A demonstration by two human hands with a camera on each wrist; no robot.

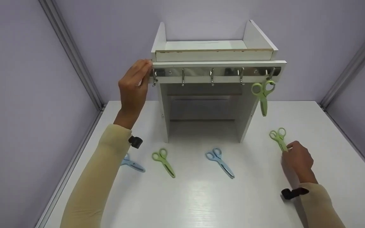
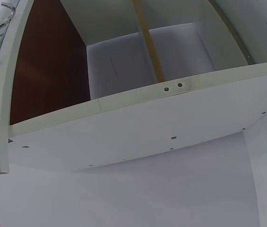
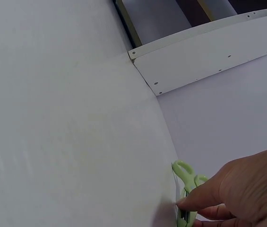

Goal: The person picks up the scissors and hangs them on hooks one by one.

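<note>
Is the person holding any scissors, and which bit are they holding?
Yes. The right hand pinches the green scissors lying on the table by the blade end, not the handle loops. The left hand touches the hook rack's left end.

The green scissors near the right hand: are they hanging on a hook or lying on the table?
Lying on the table: the green scissors rest flat, right hand touching them.

The worktop is white and a bit shiny. A white shelf stands on it at the back, in the middle. Four pairs of scissors lie on the worktop in front of the shelf. From left to right they are a blue pair, a green pair, another blue pair and another green pair. They lie well apart from each other.
</note>
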